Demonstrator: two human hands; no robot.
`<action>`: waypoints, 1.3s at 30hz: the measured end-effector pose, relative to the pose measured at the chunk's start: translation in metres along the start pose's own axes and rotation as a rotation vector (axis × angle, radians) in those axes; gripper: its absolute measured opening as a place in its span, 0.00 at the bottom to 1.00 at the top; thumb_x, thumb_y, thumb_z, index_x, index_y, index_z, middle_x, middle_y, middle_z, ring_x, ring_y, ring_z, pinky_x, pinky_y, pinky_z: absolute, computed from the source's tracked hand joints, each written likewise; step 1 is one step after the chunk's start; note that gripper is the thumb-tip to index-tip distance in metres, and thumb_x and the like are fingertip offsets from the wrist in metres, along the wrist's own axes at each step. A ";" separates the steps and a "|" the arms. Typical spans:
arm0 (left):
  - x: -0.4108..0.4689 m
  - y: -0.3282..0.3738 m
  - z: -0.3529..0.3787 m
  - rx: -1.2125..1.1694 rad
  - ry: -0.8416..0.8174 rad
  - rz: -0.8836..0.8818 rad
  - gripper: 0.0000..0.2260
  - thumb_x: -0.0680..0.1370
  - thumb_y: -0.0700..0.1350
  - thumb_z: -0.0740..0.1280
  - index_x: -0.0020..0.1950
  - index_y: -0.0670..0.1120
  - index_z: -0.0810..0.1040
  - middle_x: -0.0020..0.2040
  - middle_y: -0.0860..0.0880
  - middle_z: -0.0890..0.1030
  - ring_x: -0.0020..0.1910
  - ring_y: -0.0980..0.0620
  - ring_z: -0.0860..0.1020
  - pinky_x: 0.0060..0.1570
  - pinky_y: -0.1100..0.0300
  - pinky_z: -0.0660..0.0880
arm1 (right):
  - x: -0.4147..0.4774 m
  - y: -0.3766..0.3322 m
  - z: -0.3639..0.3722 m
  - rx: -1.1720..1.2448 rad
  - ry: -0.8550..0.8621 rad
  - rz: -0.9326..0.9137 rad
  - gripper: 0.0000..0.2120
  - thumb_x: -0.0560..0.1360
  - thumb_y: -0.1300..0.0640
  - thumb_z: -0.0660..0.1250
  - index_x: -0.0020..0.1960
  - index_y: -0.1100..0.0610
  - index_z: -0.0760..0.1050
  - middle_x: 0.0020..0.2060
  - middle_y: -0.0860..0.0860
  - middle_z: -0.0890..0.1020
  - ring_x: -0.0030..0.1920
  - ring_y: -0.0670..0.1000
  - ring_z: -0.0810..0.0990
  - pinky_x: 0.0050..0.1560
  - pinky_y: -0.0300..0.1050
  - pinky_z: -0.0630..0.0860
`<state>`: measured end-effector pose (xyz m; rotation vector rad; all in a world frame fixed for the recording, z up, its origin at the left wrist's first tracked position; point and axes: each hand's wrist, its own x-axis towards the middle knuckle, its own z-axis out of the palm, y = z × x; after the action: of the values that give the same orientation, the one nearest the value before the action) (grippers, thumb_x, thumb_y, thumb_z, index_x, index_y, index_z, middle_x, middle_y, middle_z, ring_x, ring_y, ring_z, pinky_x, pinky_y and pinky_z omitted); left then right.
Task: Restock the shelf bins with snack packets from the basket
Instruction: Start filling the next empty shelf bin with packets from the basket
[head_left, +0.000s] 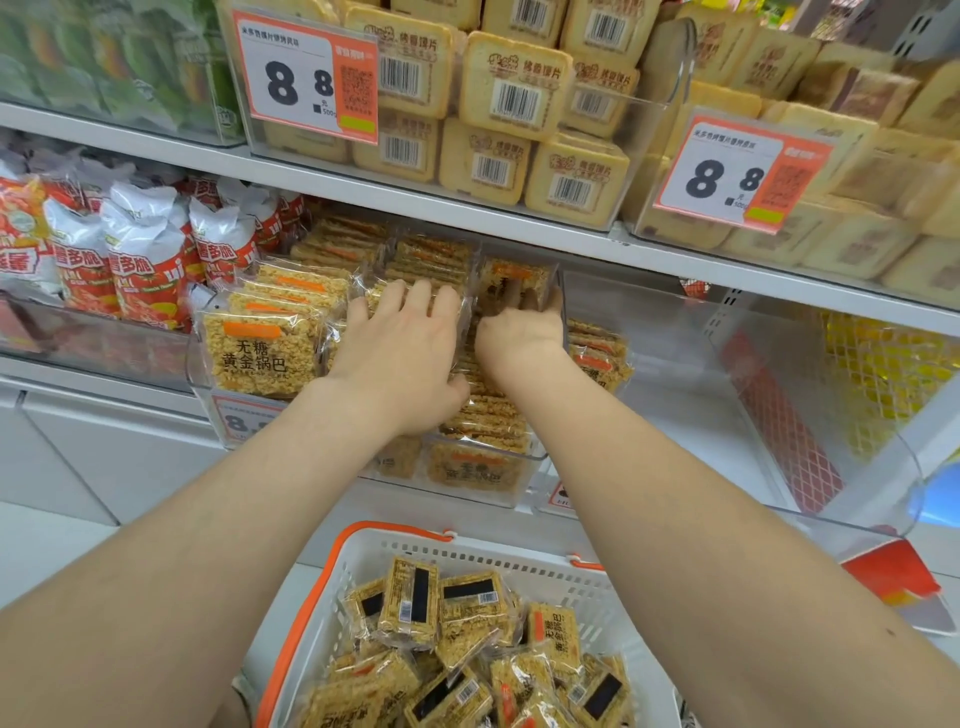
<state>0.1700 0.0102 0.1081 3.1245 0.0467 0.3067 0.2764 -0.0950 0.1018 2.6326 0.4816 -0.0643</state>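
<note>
Head view: left hand lies flat, fingers spread, pressing down on the stacked snack packets in the shelf bin, apparently to level them. Right hand reaches deeper; its fingers curl out of sight among the packets, so I cannot tell its grip. Basket below holds many more.
</note>
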 end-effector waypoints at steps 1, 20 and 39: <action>-0.002 0.001 -0.001 -0.022 -0.003 -0.006 0.36 0.79 0.60 0.65 0.80 0.44 0.58 0.80 0.42 0.63 0.80 0.39 0.60 0.74 0.34 0.62 | -0.008 0.001 -0.001 0.006 0.004 -0.006 0.30 0.83 0.51 0.59 0.84 0.54 0.57 0.83 0.65 0.51 0.82 0.67 0.49 0.78 0.73 0.43; -0.105 0.024 0.040 0.050 -0.634 0.050 0.12 0.82 0.53 0.65 0.60 0.47 0.77 0.57 0.45 0.79 0.51 0.43 0.79 0.46 0.50 0.78 | -0.166 -0.026 0.117 0.581 0.473 -0.407 0.06 0.74 0.61 0.63 0.43 0.56 0.79 0.37 0.52 0.80 0.39 0.57 0.80 0.32 0.47 0.73; -0.087 0.009 0.119 0.100 -0.885 0.121 0.18 0.83 0.39 0.63 0.72 0.47 0.77 0.57 0.50 0.76 0.49 0.48 0.72 0.47 0.57 0.73 | -0.166 -0.125 0.261 0.135 -0.024 -0.703 0.25 0.78 0.70 0.67 0.75 0.64 0.69 0.83 0.64 0.46 0.81 0.69 0.57 0.63 0.62 0.79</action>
<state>0.1084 -0.0015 -0.0257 3.0411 -0.1316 -1.0950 0.0867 -0.1622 -0.1641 2.4505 1.4074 -0.3565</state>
